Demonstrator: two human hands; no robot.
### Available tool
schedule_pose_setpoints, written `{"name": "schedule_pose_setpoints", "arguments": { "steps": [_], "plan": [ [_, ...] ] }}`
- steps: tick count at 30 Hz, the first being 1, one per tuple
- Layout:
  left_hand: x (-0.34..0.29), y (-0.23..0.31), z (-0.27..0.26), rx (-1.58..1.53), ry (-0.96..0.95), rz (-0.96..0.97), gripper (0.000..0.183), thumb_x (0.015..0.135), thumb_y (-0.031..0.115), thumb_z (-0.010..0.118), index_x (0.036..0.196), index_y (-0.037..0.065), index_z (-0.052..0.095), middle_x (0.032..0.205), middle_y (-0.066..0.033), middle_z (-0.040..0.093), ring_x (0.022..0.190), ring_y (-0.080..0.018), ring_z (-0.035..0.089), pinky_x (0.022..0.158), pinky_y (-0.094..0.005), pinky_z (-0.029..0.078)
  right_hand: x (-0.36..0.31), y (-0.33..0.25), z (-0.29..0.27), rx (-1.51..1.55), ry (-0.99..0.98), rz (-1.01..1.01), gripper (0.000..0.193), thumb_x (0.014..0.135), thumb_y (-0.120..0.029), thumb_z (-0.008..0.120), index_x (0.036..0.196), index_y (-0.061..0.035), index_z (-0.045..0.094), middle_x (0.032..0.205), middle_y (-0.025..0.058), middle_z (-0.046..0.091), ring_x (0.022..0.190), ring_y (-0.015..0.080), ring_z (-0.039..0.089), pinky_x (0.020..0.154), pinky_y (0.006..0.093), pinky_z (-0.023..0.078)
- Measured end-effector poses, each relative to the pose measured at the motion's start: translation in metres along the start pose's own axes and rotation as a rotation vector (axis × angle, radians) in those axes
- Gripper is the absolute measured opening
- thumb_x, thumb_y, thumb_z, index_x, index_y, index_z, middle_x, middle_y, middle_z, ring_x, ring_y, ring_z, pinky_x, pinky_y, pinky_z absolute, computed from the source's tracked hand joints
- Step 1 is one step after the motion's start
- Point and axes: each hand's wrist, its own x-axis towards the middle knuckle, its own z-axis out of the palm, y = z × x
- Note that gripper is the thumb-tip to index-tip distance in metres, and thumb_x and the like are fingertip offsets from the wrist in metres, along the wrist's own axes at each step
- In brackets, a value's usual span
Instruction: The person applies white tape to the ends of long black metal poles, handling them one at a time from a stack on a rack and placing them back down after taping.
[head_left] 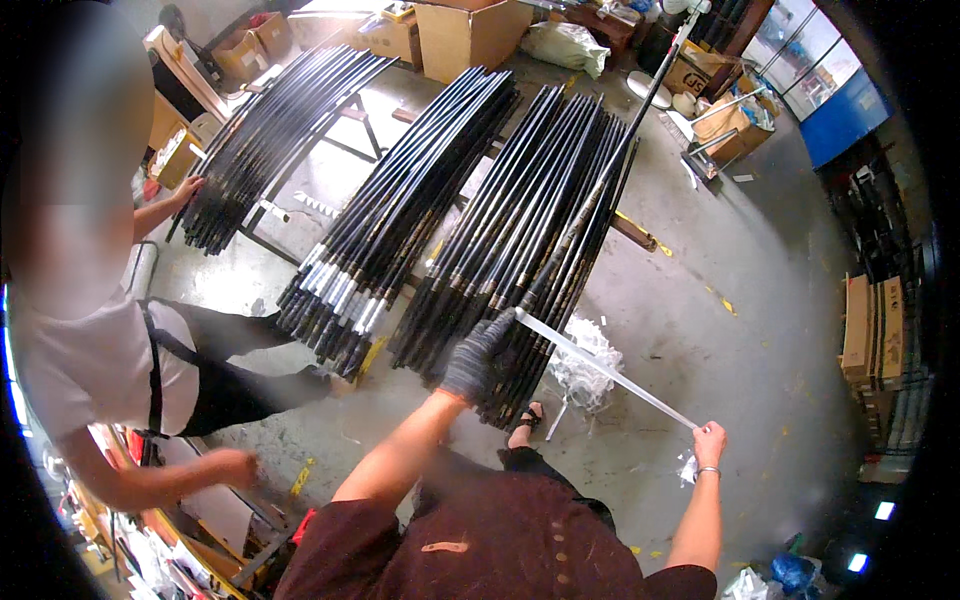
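My left hand (pixel 478 356), in a dark knit glove, is closed around the lower part of a black pole (pixel 602 188) on top of the right-hand stack of poles (pixel 520 210). This pole slants up and away to the far right. My bare right hand (pixel 710 440) pinches the end of a white strip (pixel 610 372), out to the right. The strip runs taut and straight from beside my left fingers to my right hand. Exactly how it meets the pole is hidden by the glove.
Two more pole stacks, a middle one (pixel 400 200) and a left one (pixel 270 140), lie on metal stands. A co-worker (pixel 110 340) stands at left, one hand on the left stack. Tangled white strips (pixel 585 370) lie on the floor; cardboard boxes (pixel 470 38) stand behind.
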Motion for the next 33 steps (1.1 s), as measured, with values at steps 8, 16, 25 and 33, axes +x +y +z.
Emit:
{"name": "schedule_pose_setpoints", "arguments": {
  "steps": [8,16,25,33],
  "plan": [
    [0.01,0.0,-0.003,0.081,0.07,-0.176,0.045,0.086,0.013,0.061,0.13,0.007,0.051,0.117,-0.0195,0.059,0.106,-0.0327,0.059,0.094,-0.0366,0.045,-0.004,-0.007,-0.006,0.062,0.004,-0.045,0.017,0.066,-0.015,0.062,0.066,0.001,0.057,0.056,0.0157,0.053,0.051,0.02,0.049,0.053,0.0367,0.042],
    [0.023,-0.018,-0.013,0.307,0.113,-0.246,0.061,0.079,0.013,0.062,0.136,0.024,0.043,0.105,-0.0215,0.06,0.092,-0.0402,0.058,0.077,-0.048,0.047,0.025,0.042,0.019,0.483,-0.095,0.234,0.012,0.073,-0.013,0.058,0.067,-0.004,0.053,0.055,0.0011,0.046,0.049,0.0127,0.045,0.044,0.03,0.038],
    [0.027,-0.049,-0.038,0.538,0.095,-0.542,0.059,0.089,0.031,0.052,0.142,0.013,0.033,0.101,-0.0216,0.064,0.087,-0.036,0.062,0.077,-0.0472,0.047,0.007,0.037,-0.014,1.016,-0.032,0.555,0.01,0.08,-0.017,0.052,0.073,-0.0108,0.048,0.062,-0.0009,0.041,0.044,0.0093,0.035,0.036,0.0251,0.031],
    [0.034,-0.106,-0.026,0.759,-0.078,-0.511,0.059,0.087,0.011,0.046,0.144,0.017,0.03,0.094,-0.0179,0.059,0.084,-0.035,0.062,0.072,-0.0483,0.049,-0.04,0.076,-0.007,1.178,-0.034,0.731,0.011,0.078,-0.021,0.052,0.073,-0.0121,0.047,0.066,0.002,0.05,0.055,0.0155,0.048,0.044,0.0279,0.037]
  ]
}}
